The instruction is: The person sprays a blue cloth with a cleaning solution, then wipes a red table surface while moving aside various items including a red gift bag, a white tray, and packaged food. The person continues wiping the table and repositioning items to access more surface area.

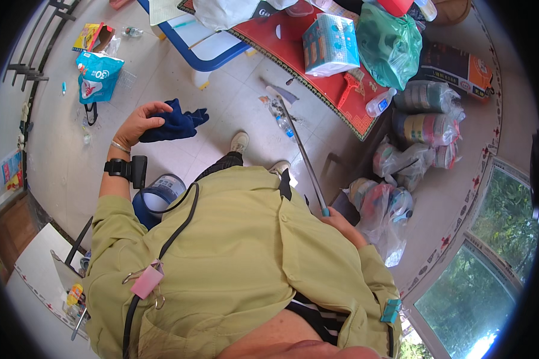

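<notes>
On the left of the view, my left hand grips a dark blue cloth between thumb and fingers, held above the tiled floor. My right hand, low at the right beside my body, is closed on the teal end of a long metal pole. The pole reaches up and away to the floor, where a pale, flat head lies near a small pile of dirt and litter. A plastic bottle with a blue label lies close by the pole.
A table with a red patterned cover bears a tissue pack, a green plastic bag and a red brush. Wrapped bundles stand at right. A blue-edged table, a turquoise bag and a blue bucket are on the left.
</notes>
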Available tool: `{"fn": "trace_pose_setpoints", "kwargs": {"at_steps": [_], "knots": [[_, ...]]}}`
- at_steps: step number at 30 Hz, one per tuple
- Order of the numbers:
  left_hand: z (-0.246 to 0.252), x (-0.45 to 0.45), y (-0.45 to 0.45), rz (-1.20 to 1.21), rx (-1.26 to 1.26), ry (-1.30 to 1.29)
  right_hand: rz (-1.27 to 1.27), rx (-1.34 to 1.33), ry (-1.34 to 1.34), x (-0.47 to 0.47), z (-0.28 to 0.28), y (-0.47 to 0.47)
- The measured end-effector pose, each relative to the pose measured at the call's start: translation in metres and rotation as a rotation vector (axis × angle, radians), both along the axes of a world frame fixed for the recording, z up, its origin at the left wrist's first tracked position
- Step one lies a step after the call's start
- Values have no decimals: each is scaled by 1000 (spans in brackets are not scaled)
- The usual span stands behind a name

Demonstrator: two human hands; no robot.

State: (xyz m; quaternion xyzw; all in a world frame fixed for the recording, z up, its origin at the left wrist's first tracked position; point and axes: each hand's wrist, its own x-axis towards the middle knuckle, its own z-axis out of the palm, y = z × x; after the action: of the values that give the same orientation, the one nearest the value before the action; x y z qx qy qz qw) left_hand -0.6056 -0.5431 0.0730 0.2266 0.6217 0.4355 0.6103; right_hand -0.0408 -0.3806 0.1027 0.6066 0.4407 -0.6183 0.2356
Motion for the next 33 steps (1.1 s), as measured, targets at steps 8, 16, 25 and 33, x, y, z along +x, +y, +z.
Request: {"fn": "trace_pose_setpoints", "kwargs": {"at_steps": [8,16,25,33], "knots": [[-5,-6,17,-18,38,65,-494,-99,46,44,122,1],[-8,-13,-2,-1,9,47,-661,-175,-96,47,74,38],[-7,-25,-77,204,-100,24,-918,-497,11,-40,67,69],[-12,-20,-91,262,-41,54,-904,-821,447,-123,82,77]]}}
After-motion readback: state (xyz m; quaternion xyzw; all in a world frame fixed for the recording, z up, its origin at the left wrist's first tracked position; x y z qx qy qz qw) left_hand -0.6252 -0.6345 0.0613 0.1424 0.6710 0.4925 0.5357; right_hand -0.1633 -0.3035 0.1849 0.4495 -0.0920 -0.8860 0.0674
